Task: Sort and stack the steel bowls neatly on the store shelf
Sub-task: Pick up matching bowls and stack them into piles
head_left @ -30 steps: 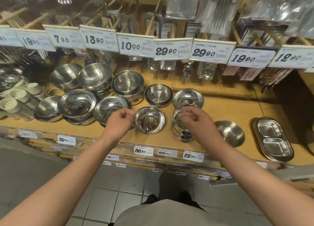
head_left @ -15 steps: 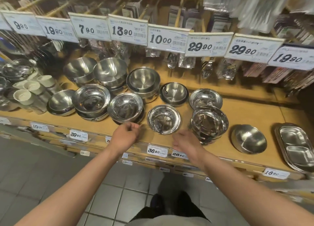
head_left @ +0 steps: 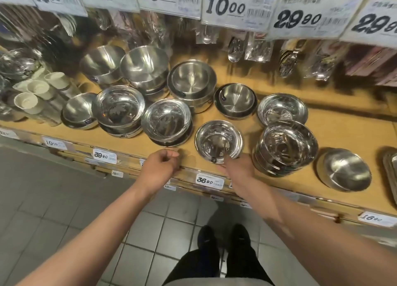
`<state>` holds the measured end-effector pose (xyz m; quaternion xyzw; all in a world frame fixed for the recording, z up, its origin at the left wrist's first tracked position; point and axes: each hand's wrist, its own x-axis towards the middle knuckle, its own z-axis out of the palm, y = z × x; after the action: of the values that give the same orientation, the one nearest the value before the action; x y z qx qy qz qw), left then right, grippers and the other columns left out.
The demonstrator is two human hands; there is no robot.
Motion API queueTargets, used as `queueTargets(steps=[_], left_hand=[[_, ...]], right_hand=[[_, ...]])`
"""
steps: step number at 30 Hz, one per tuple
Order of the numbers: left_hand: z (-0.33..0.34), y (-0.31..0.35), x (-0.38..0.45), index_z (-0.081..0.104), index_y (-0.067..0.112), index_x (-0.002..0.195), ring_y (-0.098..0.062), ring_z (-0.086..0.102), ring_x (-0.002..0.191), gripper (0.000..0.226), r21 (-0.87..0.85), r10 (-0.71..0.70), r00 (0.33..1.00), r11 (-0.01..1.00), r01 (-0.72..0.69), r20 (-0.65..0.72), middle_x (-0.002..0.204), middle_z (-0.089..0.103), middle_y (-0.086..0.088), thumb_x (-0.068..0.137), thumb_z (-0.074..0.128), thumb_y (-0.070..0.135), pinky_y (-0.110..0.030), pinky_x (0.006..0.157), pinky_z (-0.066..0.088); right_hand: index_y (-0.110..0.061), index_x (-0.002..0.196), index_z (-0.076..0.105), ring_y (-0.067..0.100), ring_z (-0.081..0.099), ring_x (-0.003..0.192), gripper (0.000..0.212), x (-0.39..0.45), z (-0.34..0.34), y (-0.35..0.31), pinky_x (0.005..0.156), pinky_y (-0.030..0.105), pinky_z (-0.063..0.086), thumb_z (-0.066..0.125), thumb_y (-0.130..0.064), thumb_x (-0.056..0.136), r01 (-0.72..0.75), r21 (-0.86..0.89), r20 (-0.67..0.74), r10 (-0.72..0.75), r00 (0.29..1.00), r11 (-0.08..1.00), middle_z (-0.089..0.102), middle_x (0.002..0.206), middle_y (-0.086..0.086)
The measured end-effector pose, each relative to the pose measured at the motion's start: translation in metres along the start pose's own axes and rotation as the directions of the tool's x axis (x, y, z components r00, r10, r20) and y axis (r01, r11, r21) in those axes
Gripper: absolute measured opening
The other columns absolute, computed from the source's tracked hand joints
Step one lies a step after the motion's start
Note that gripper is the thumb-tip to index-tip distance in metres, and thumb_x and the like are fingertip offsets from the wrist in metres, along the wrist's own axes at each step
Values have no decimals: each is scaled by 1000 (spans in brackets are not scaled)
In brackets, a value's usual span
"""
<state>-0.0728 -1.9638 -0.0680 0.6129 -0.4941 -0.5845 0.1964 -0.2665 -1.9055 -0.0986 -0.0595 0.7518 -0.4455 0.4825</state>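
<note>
Both forearms reach forward over the tiled floor (head_left: 64, 199) to the front edge of the wooden shelf (head_left: 335, 122). The left hand (head_left: 160, 167) hovers at the shelf lip with fingers curled into a loose fist, holding nothing. The right hand (head_left: 237, 167) (motion-blurred) lies at the near rim of the small single bowl (head_left: 218, 140); whether its fingers grasp the rim cannot be told. This bowl stands upright, mouth upward, near the shelf front, between a stacked pair of bowls (head_left: 166, 120) to its left and a taller bowl stack (head_left: 285, 148) to its right. Being round, it shows no long axis. Farther right, a matte bowl (head_left: 345, 169) rests tilted, its mouth turned toward the camera. Price cards (head_left: 225, 6) hang above the shelf.
</note>
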Motion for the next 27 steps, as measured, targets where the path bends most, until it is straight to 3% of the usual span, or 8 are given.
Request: queueTargets(steps=[2,5,8,13,19,21,23,27], left_hand=[[2,-1,2,68,8,103,-19,69,85,11,7,-13,1000,1000,13,-1,94,69,-7,100,57,10,-38,90,60],[10,0,4,65,10,101,-14,68,79,10,-8,-46,999,999,46,21,94,68,-8,100,56,8,-26,72,60],[26,2,7,61,10,105,-21,74,90,6,-30,-102,992,994,104,68,103,72,-12,99,60,9,-20,64,58],[54,2,14,58,9,107,-22,76,85,17,-76,-110,993,991,113,44,105,72,-16,94,68,7,-24,67,61],[61,4,26,58,11,94,-22,75,78,17,-100,-109,992,990,103,-59,96,74,-13,89,73,2,-37,79,63],[61,5,28,59,10,92,-25,76,84,16,-115,-112,992,988,104,-60,99,75,-15,90,72,1,-34,75,62],[63,4,31,59,9,94,-27,76,89,14,-148,-121,991,983,112,-55,103,74,-17,91,70,0,-27,68,62],[71,7,35,60,7,97,-27,78,85,13,-170,-133,990,978,124,-42,103,75,-17,92,69,1,-29,72,63]], right_hand=[[-14,120,62,12,76,77,24,-5,-4,3,91,43,60,56,-4,99,12,2,47,-12,999,1000,69,117,1],[-10,123,62,14,74,87,28,-11,-9,6,87,34,62,57,-1,97,32,-2,94,-31,995,999,69,121,6],[-9,123,62,20,72,100,27,-14,-11,7,86,30,61,58,-2,97,32,17,115,-34,993,999,69,122,7],[-11,127,59,17,71,99,31,-14,-11,9,86,29,61,57,-1,98,29,45,111,-33,993,999,67,124,7],[-16,112,57,21,68,109,11,-23,-25,1,96,33,57,57,-14,102,-19,-43,275,30,961,999,65,124,12],[-13,105,58,27,68,113,4,-34,-41,-4,92,32,59,58,-13,101,-28,-126,337,69,939,992,64,125,20],[-9,112,59,26,70,109,14,-46,-66,-6,82,30,62,62,-10,99,-62,-131,412,111,904,989,66,121,20],[-7,118,68,29,75,98,24,-66,-137,-14,73,35,62,67,-10,94,-109,20,395,92,914,994,73,114,20]])
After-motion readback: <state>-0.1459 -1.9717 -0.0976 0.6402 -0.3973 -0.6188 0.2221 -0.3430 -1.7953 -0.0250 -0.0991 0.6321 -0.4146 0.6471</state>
